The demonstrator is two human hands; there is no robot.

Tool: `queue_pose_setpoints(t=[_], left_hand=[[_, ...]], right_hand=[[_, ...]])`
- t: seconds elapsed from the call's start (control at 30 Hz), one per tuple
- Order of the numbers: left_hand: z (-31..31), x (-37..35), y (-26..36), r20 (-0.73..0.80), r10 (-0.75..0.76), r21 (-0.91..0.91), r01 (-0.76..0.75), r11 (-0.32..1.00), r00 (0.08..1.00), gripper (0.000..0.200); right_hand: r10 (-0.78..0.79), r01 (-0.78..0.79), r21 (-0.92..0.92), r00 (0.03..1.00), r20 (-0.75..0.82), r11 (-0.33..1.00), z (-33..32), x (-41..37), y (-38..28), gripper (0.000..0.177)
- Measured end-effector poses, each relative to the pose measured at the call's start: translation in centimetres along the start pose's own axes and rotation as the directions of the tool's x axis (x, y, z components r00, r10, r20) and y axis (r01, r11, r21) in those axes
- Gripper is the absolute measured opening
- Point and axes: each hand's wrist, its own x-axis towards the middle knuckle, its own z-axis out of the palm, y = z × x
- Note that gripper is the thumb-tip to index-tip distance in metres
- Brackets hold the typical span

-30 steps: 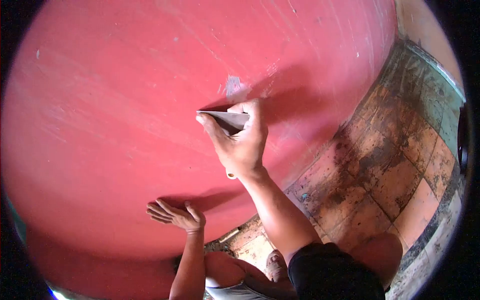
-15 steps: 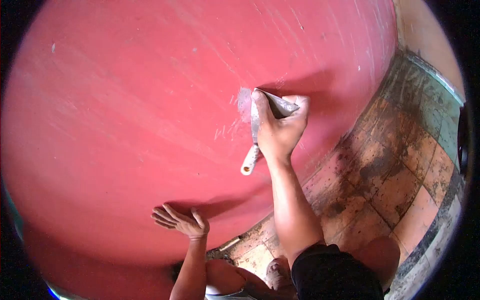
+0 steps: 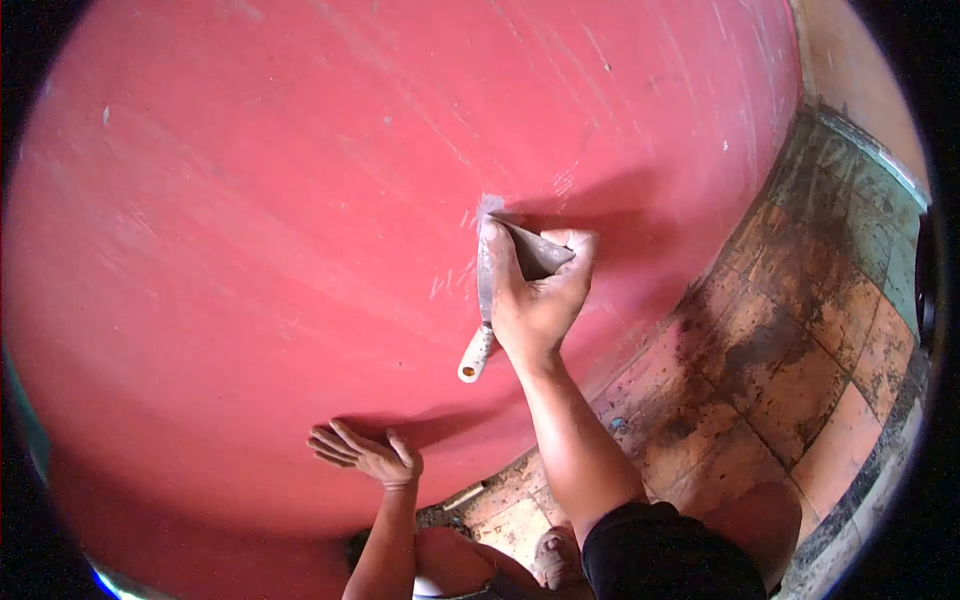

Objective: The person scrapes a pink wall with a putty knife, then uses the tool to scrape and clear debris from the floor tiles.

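My right hand [image 3: 535, 315] is closed around a putty knife [image 3: 476, 352], its white handle pointing down and away from my palm. A dark grey triangular metal face [image 3: 538, 256] shows between my thumb and fingers. The metal tip is right at a small grey patch of filler [image 3: 491, 203] on a large red wall [image 3: 280, 250]. Pale scratch marks surround the patch. Lower down and to the left, my left hand [image 3: 368, 456] has its fingers stretched out and lies against the red wall, holding nothing.
Below and to the right runs a stained floor of orange tiles [image 3: 790, 370], dark with dirt in places. A greenish strip [image 3: 895, 240] lies along the far right. One of my feet [image 3: 555, 557] shows at the bottom. Light streaks cross the upper part of the wall.
My right hand and the putty knife have moved down and slightly left over the filler patch, which now looks smaller. My left hand sits slightly lower in view, still spread.
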Motion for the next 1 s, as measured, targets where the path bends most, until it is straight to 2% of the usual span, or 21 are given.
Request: queue_pose_setpoints(t=[0.07, 0.13, 0.2, 0.3, 0.4, 0.47, 0.63, 0.67, 0.73, 0.8, 0.93, 1.0], left_hand=[[0.3, -0.2, -0.2, -0.006, -0.008, 0.001, 0.008, 1.0, 1.0, 0.091], [0.2, -0.6, -0.3, 0.006, -0.01, 0.0, 0.01, 1.0, 1.0, 0.091], [0.1, -0.3, -0.2, 0.015, -0.012, 0.003, 0.012, 1.0, 1.0, 0.091], [-0.2, 0.0, 0.2, 0.008, -0.014, -0.025, 0.014, 1.0, 1.0, 0.091], [0.0, -0.1, 0.3, 0.006, -0.02, -0.03, 0.02, 0.999, 1.0, 0.092], [-0.1, -0.2, 0.1, 0.018, -0.025, -0.023, 0.025, 0.999, 1.0, 0.093], [-0.3, -0.1, -0.1, 0.036, -0.02, -0.038, 0.021, 0.999, 0.999, 0.093], [-0.7, 0.0, 0.2, 0.048, -0.028, -0.046, 0.03, 0.999, 0.998, 0.093], [-0.4, 0.2, 0.6, 0.041, -0.036, -0.053, 0.039, 0.998, 0.999, 0.093], [-0.2, 0.0, 0.3, 0.027, -0.02, -0.049, 0.021, 0.999, 0.999, 0.093], [-0.5, -0.1, 0.0, 0.055, -0.002, -0.069, 0.006, 0.998, 0.998, 0.096], [-0.9, 0.0, 0.0, 0.075, 0.007, -0.088, 0.0, 0.996, 0.997, 0.096]], right_hand=[[-0.059, 0.066, 0.124, 0.996, -0.061, 0.99, 1.8, 0.6, 0.1, 0.042], [-0.001, 0.001, 0.044, 1.0, 0.0, 0.999, 1.8, 1.0, -0.1, 0.044], [-0.068, 0.067, 0.042, 0.998, 0.014, 0.997, 1.7, 1.1, -1.2, 0.046], [-0.066, 0.065, 0.094, 0.998, 0.007, 0.993, 0.9, 0.5, -0.6, 0.048], [-0.179, 0.179, -0.003, 0.983, -0.049, 0.984, 1.9, 0.3, 0.6, 0.036], [-0.108, 0.109, 0.035, 0.993, -0.053, 0.993, 2.5, 0.6, -0.4, 0.033], [-0.139, 0.138, 0.036, 0.99, 0.021, 0.99, 0.9, 0.1, 0.8, 0.034], [-0.126, 0.126, 0.06, 0.992, -0.004, 0.99, 0.6, -0.6, 1.0, 0.034], [-0.197, 0.196, -0.047, 0.98, -0.025, 0.98, 1.4, -0.7, 0.8, 0.035], [-0.225, 0.226, 0.013, 0.974, -0.038, 0.974, 2.7, 0.4, 0.3, 0.036], [-0.151, 0.149, 0.063, 0.988, 0.025, 0.987, 1.9, 0.7, -0.1, 0.035], [-0.194, 0.197, -0.081, 0.98, 0.045, 0.977, 0.7, -0.1, 0.7, 0.033]])
